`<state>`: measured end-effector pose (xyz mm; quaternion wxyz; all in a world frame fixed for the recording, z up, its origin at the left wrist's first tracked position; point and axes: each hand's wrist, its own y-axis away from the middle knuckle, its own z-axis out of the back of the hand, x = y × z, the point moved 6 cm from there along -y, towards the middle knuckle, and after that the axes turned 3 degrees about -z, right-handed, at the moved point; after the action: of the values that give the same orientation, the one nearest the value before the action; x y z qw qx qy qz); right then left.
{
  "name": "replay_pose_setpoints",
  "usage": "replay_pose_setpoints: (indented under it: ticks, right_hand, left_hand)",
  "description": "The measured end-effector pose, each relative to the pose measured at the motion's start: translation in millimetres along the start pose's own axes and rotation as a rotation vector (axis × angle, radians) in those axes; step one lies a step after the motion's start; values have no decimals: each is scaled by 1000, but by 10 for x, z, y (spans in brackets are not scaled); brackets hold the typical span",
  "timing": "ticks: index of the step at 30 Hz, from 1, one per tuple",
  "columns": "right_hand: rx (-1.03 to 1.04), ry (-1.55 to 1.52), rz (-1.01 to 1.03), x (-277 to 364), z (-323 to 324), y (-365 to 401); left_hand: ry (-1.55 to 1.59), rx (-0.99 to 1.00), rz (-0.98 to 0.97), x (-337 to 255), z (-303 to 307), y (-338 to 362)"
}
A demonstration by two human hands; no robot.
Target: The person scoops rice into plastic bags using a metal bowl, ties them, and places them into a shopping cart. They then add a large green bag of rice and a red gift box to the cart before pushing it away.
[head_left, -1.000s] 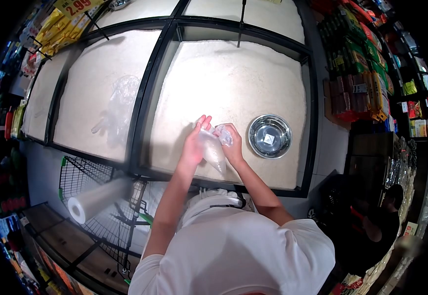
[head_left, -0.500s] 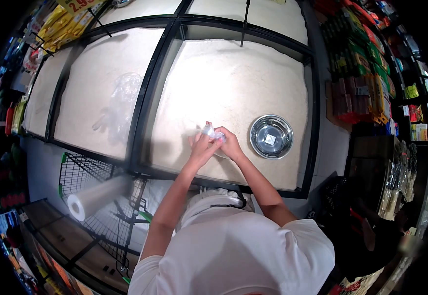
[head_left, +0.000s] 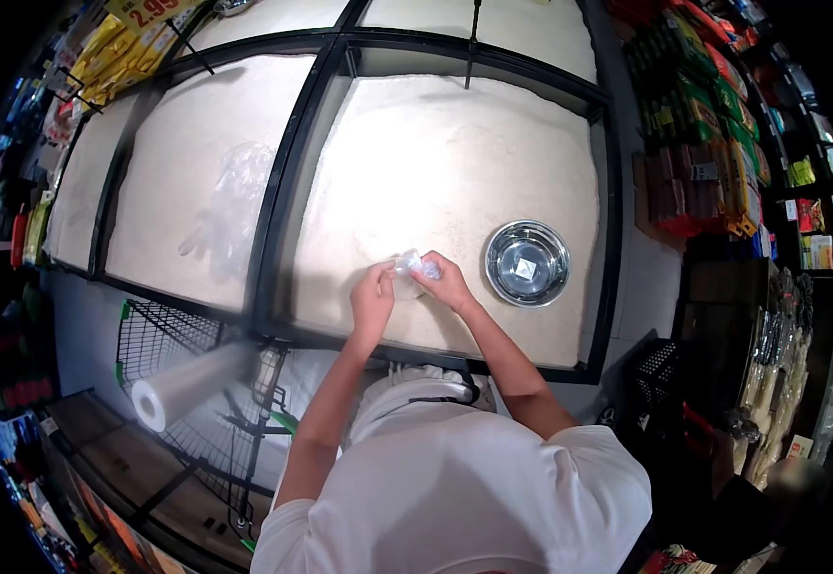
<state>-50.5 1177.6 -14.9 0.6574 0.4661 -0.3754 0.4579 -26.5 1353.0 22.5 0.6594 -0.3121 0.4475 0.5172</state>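
Observation:
A crumpled clear plastic bag (head_left: 411, 262) is between my hands, above a bin of white rice-like grain (head_left: 436, 172). My right hand (head_left: 447, 283) has its fingers closed round the bunched part of the bag. On the other side, my left hand (head_left: 372, 298) pinches at the bag's left edge with its fingertips; the exact grip is small and hard to make out. To the right of my hands a round steel bowl (head_left: 527, 264) rests on the grain, with a small white square label inside.
Another clear plastic bag (head_left: 242, 196) lies on grain in the left bin. Black dividers (head_left: 287, 182) separate the bins. Below left are a wire shopping cart (head_left: 163, 335) and a plastic roll (head_left: 173, 390). Packaged goods (head_left: 703, 182) line the right; a person (head_left: 723, 497) is at lower right.
My left hand has moved left, away from my right hand, and more of the plastic bag shows between them. The bowl has stayed in place. The person at lower right has shifted.

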Motion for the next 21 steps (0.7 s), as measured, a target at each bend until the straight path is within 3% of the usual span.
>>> replay_pose_setpoints:
  ticks: [1, 6, 8, 14, 18, 21]
  right_hand:
    - [22, 2, 17, -17, -1, -7]
    - [124, -1, 25, 8, -10, 21]
    - [155, -52, -47, 36, -1, 47]
    - [185, -265, -168, -285, 2, 25]
    - [98, -494, -347, -282, -5, 79]
    - [-250, -95, 99, -118, 45, 97]
  left_hand:
    - [69, -87, -24, -25, 61, -14]
    - [-357, 136, -356, -220, -78, -225]
    - [-334, 364, -374, -175, -151, -295]
    - [-250, 387, -376, -255, -146, -340]
    - [148, 368, 79, 238, -260, -363]
    - [575, 213, 403, 673, -393, -335]
